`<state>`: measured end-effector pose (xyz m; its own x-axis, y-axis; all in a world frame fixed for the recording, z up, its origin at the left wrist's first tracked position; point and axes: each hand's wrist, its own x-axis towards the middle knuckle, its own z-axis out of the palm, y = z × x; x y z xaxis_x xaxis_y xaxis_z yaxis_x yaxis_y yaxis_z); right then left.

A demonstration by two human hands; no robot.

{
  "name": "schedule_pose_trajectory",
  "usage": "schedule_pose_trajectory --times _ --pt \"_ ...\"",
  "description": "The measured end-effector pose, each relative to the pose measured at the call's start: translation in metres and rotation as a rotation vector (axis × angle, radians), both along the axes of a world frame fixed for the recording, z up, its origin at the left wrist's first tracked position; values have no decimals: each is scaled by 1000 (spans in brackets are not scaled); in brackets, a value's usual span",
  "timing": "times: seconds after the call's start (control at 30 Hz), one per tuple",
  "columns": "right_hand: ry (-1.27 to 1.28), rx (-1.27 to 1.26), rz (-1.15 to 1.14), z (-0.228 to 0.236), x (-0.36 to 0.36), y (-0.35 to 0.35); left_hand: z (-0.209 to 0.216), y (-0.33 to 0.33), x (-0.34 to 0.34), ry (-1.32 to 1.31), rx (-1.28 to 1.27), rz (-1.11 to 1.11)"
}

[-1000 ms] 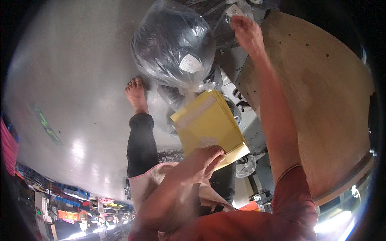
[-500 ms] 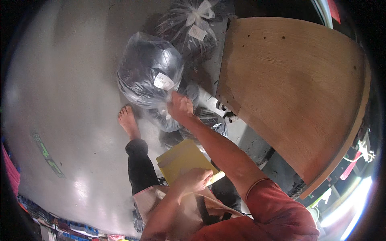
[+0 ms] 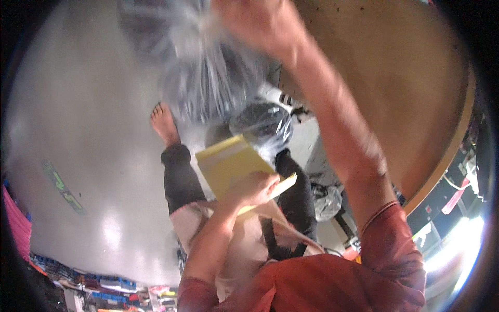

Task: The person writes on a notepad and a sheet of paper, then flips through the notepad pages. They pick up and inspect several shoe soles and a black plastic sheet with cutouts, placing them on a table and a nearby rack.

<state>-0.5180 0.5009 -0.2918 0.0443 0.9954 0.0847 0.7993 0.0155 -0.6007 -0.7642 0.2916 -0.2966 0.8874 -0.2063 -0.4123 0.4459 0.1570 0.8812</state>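
Note:
My right hand (image 3: 254, 21), arm stretched out at the top, is closed on the gathered neck of a clear plastic bag (image 3: 213, 86) with dark contents. Motion blurs both, and the fingertips are partly hidden. A pale label (image 3: 187, 44) near the bag's neck is smeared. In front of my lap my left hand (image 3: 258, 188) is closed on the right edge of a yellow folder or stack of yellow sheets (image 3: 228, 164). Another clear bag with dark contents (image 3: 262, 124) rests on the floor beyond the folder.
A brown wooden tabletop (image 3: 395, 88) with a curved edge stands on the right, past my right forearm. Grey floor (image 3: 93, 130) with a green floor marking (image 3: 62, 187) lies to the left. My bare left foot (image 3: 163, 122) is near the bags. Crumpled clear plastic (image 3: 327, 202) lies right of my leg.
My right hand has risen toward the top of the view, with the bag pulled up and tilted. My left hand and the yellow folder have shifted slightly up in the view.

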Motion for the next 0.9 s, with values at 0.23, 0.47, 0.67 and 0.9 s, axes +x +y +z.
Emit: schedule_pose_trajectory --times 0.23,0.47,0.67,0.9 --pt "75 -398 -369 -67 11 -117 9 -29 -1 -62 -259 -178" --pt "-48 -971 -1058 -130 -48 -431 21 -63 2 -74 -344 -343" --pt "262 -1094 -1189 -183 -120 -542 15 -71 9 -35 -334 -613" --pt "765 -1189 -1300 -215 -181 -547 5 -69 6 46 -292 -610"
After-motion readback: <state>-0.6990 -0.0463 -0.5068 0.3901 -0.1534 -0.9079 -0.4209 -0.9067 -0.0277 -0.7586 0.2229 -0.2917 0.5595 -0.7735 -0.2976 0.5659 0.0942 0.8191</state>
